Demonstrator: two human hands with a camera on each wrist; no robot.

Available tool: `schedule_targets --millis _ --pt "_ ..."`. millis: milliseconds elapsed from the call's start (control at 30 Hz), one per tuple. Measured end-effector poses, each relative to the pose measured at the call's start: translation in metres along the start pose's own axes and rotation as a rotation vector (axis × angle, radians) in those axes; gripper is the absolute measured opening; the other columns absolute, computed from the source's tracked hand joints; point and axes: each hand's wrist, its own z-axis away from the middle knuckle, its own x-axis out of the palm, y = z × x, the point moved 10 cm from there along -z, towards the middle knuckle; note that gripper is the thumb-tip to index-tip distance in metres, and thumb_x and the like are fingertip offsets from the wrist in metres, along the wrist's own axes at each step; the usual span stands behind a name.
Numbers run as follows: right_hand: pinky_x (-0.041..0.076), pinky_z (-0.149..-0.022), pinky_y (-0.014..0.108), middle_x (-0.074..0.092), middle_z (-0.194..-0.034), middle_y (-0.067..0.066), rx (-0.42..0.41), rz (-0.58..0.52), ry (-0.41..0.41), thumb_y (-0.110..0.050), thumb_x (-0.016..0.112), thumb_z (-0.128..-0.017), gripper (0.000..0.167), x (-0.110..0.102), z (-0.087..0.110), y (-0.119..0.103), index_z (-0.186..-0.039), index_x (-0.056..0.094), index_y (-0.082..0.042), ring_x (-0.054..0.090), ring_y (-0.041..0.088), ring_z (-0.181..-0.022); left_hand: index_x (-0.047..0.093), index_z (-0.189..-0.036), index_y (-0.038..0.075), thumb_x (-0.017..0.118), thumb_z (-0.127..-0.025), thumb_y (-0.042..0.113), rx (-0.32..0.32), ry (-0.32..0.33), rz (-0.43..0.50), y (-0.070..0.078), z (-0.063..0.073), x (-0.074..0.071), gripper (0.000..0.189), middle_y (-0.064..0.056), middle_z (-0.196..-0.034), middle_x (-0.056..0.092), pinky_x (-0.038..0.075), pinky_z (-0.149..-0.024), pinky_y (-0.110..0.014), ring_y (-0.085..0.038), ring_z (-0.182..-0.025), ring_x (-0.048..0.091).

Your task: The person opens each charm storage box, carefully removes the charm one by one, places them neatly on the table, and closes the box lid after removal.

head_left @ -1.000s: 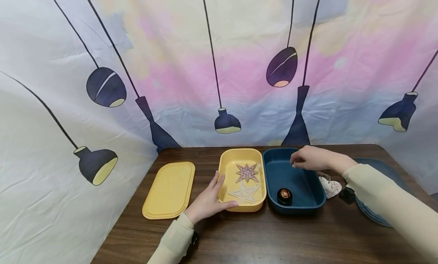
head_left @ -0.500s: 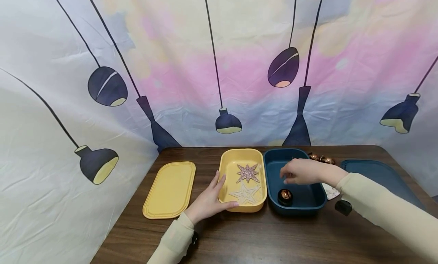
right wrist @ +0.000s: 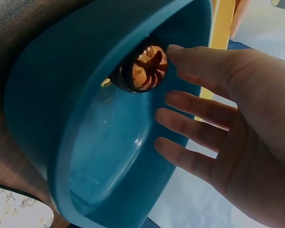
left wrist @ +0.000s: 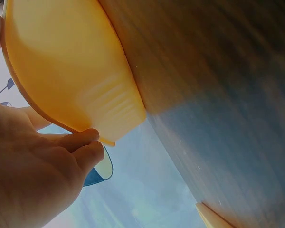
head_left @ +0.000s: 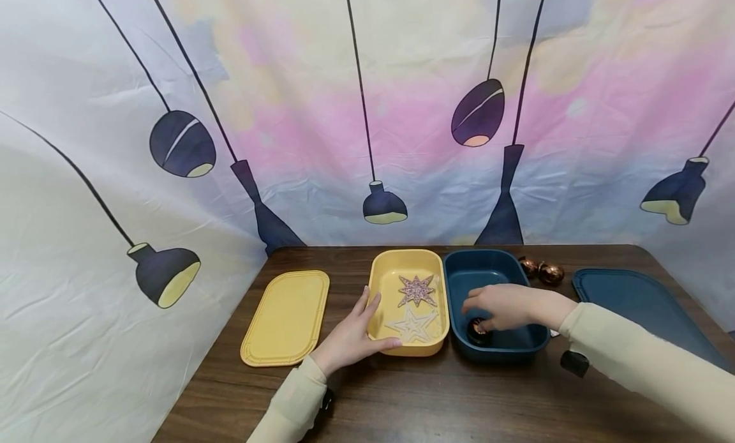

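Observation:
My left hand (head_left: pixel 351 337) spans the front left corner of a yellow box (head_left: pixel 415 351), fingers along the side and thumb over the front rim. The left wrist view shows fingertips at the rim of this box. Inside lie a glittery pink star (head_left: pixel 416 291) and a clear star (head_left: pixel 412 325). My right hand (head_left: pixel 505 307) reaches into a dark blue box (head_left: pixel 501 353) beside it. There its fingers are spread and the thumb tip is right at a dark round bauble (right wrist: pixel 148 69) with a shiny copper face. The bauble has a gold cap and a thread loop.
A yellow lid (head_left: pixel 286 318) lies left of the boxes, a dark blue lid (head_left: pixel 637 302) at the right. Copper baubles (head_left: pixel 542 272) sit behind the right forearm. A white heart ornament (right wrist: pixel 19 209) lies outside the blue box. A printed cloth (head_left: pixel 321 111) hangs behind the table.
My right hand has moved from the far right part of the blue box forward and down to the dark bauble. The copper baubles have come into view. My left hand stays at the yellow box.

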Motion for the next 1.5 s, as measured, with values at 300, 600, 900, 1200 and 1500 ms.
schedule_targets --millis 300,600,900,1200,1500 --pt "0.051 -0.081 0.036 0.063 -0.130 0.009 0.016 -0.026 -0.049 -0.018 0.073 -0.093 0.035 0.014 -0.006 0.003 -0.128 0.068 -0.012 0.062 0.023 -0.112 0.027 -0.161 0.011 0.070 -0.080 0.072 0.002 -0.005 -0.005 0.000 0.001 0.002 0.110 -0.014 -0.168 0.006 0.042 -0.107 -0.050 -0.039 -0.143 0.036" --pt "0.055 -0.080 0.036 0.068 -0.112 0.002 0.058 -0.020 -0.110 -0.019 0.083 -0.084 0.042 0.022 -0.010 0.017 -0.123 0.070 -0.009 0.065 0.017 -0.098 0.026 -0.161 0.012 0.069 -0.079 0.074 0.004 -0.003 -0.008 0.000 -0.003 -0.001 0.112 -0.013 -0.168 0.005 0.043 -0.107 -0.049 -0.037 -0.143 0.037" --pt "0.051 -0.070 0.030 0.069 -0.109 -0.001 0.104 -0.090 -0.128 -0.016 0.083 -0.083 0.043 0.030 -0.008 0.028 -0.124 0.070 -0.008 0.059 0.007 -0.082 0.026 -0.161 0.012 0.070 -0.080 0.073 0.005 -0.005 -0.005 0.000 -0.004 0.000 0.110 -0.014 -0.168 0.007 0.043 -0.107 -0.049 -0.037 -0.142 0.037" --pt "0.049 -0.068 0.030 0.068 -0.106 -0.002 0.102 -0.099 -0.133 -0.013 0.082 -0.084 0.041 0.029 -0.008 0.026 -0.123 0.070 -0.008 0.056 0.006 -0.079 0.026 -0.161 0.012 0.070 -0.079 0.073 -0.002 0.001 0.001 -0.003 -0.003 0.001 0.111 -0.016 -0.168 0.007 0.043 -0.107 -0.050 -0.038 -0.142 0.038" --pt "0.051 -0.072 0.031 0.068 -0.112 0.000 0.075 -0.080 -0.121 -0.017 0.083 -0.084 0.043 0.023 -0.006 0.018 -0.123 0.069 -0.009 0.059 0.008 -0.087 0.027 -0.161 0.013 0.070 -0.079 0.073 -0.008 -0.002 0.005 -0.003 -0.002 0.002 0.111 -0.014 -0.168 0.006 0.043 -0.107 -0.050 -0.038 -0.142 0.038"
